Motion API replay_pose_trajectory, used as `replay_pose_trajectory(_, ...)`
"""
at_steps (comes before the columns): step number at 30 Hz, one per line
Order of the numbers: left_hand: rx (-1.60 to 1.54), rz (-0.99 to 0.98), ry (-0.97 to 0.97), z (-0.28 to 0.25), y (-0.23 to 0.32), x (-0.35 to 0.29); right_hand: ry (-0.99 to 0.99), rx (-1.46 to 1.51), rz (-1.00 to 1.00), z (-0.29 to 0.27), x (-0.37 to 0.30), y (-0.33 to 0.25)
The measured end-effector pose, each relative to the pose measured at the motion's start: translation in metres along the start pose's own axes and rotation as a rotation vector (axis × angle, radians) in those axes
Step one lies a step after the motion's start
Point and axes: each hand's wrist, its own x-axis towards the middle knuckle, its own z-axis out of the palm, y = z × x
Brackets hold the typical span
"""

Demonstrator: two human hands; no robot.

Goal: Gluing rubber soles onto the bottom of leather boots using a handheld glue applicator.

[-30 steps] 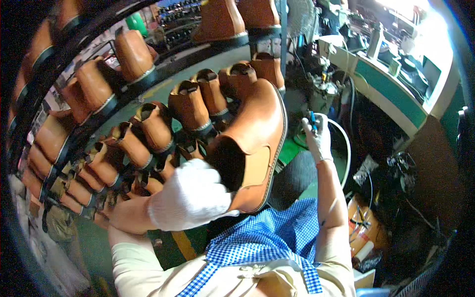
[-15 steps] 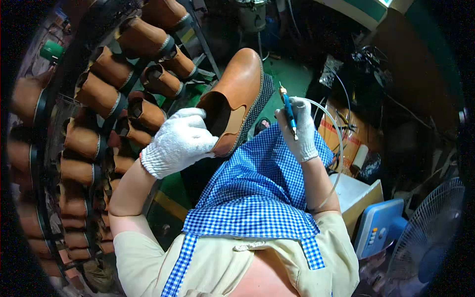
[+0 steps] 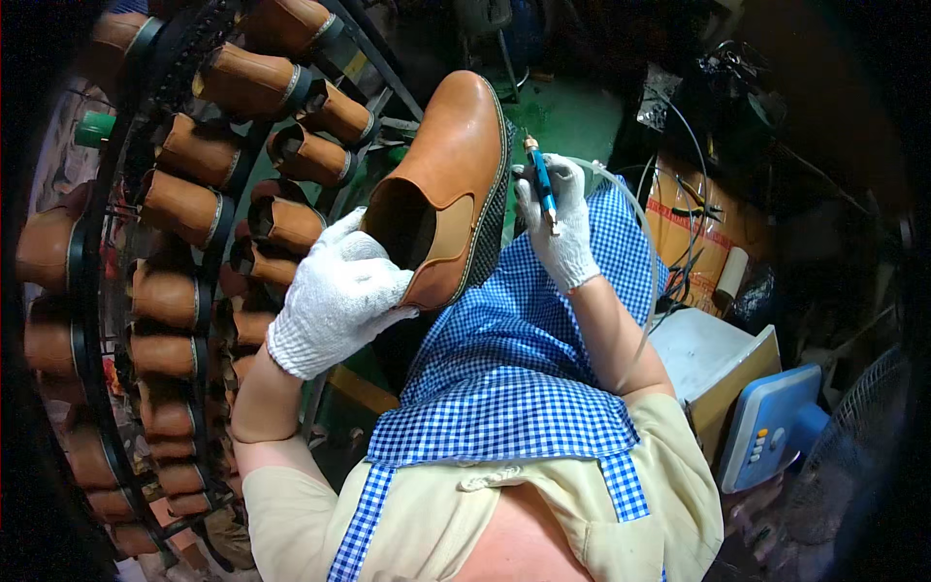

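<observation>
My left hand (image 3: pixel 341 289), in a white knit glove, grips a brown leather slip-on boot (image 3: pixel 448 145) at the heel and the rim of its opening. The boot tilts on its side with the toe pointing away from me. Its tan elastic side panel, pale welt stitching and dark textured sole edge face right. To the right of the sole, my gloved right hand (image 3: pixel 564 218) is closed around a blue pen-shaped tool (image 3: pixel 542 182). The thin tip points up and away, apart from the boot. A translucent hose (image 3: pixel 648 281) curves down past my right forearm.
Racks on the left hold several rows of similar brown boots (image 3: pixel 181 209). On the right are a cardboard surface (image 3: pixel 703 218) with pliers (image 3: pixel 700 202), a white-topped box (image 3: pixel 703 349) and a fan (image 3: pixel 844 436) with a blue control panel (image 3: pixel 771 429). A blue checked apron (image 3: pixel 504 417) covers my lap.
The boot has shifted left and slightly away, turning a little so less of its sole shows. My right hand and the tool have moved left and farther away. Both grips stay closed.
</observation>
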Motion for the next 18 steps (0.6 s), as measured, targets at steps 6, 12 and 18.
replay_pose_trajectory(6, -0.012, -0.085, 0.271, 0.026, 0.016, -0.015, -0.225, -0.628, -0.256, -0.046, -0.029, -0.011)
replay_pose_trajectory(12, 0.091, -0.102, 0.487, 0.05, 0.022, -0.046, -0.23, -0.491, -0.084, -0.03, -0.051, 0.024)
replay_pose_trajectory(18, 0.115, -0.166, 0.541, 0.051, 0.031, -0.047, -0.209, -0.711, -0.186, -0.027, -0.051, 0.026)
